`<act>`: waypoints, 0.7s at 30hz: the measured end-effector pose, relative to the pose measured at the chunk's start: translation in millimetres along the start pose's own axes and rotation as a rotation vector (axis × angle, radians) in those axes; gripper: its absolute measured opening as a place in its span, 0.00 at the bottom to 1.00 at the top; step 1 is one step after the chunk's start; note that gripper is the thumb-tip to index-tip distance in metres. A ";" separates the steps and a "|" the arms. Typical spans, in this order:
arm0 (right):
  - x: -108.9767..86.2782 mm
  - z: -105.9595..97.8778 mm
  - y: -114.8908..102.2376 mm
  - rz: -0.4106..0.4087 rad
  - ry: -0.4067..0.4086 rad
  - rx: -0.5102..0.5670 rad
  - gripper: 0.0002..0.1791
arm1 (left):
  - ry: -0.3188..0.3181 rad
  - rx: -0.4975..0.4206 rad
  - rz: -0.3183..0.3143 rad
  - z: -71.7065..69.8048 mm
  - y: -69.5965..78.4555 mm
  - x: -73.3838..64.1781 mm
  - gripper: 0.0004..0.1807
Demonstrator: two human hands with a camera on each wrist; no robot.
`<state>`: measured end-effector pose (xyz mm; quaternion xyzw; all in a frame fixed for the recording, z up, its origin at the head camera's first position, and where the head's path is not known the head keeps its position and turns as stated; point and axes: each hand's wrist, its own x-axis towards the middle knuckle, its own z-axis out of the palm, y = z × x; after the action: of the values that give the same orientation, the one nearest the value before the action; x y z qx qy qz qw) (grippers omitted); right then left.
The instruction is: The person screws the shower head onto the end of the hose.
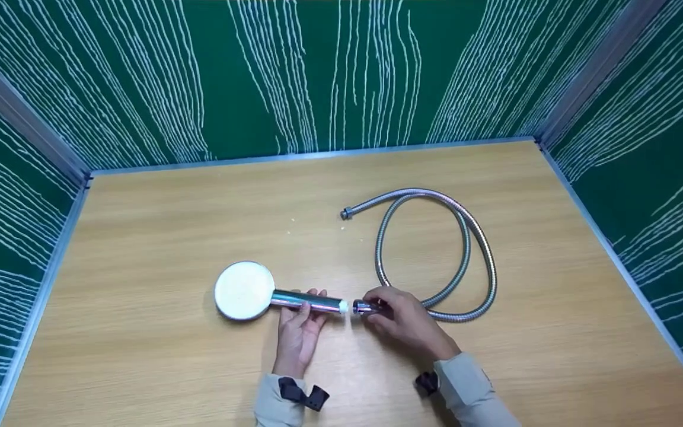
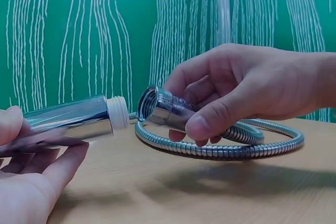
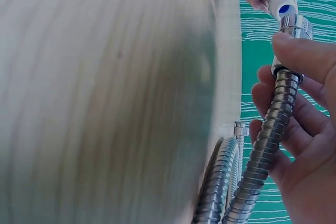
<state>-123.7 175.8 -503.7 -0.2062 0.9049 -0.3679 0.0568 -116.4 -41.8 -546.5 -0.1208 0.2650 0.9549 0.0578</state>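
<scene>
Chrome shower handle [image 2: 73, 119], white-threaded, near ribbed metal hose [image 2: 226, 151]

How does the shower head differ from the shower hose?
The shower head has a round white face and a smooth, straight handle; the shower hose is ribbed and looped. The left hand holds the shower head, while the right hand grips one end of the shower hose. Both have shiny, silvery parts.

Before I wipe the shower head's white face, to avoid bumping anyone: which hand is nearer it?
Left: the left hand holds the handle, just right of the white face in the head view; the right hand holds the hose fitting, farther right.
</scene>
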 end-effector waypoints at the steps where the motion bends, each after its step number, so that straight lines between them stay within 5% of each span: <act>1: 0.2 0.5 0.2 0.001 0.000 -0.005 0.16 | 0.002 0.001 0.006 -0.1 -0.2 -0.2 0.14; 13: 5.8 10.2 3.0 0.011 0.012 -0.032 0.15 | 0.007 -0.028 0.077 -2.6 -4.1 -1.4 0.17; 21: 7.0 13.9 -0.2 0.009 0.012 -0.033 0.15 | -0.073 -0.071 0.112 -7.7 -7.0 -2.4 0.21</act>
<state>-126.5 163.8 -513.2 -0.2009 0.9121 -0.3540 0.0496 -111.3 -39.9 -555.7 -0.0730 0.2351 0.9692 0.0096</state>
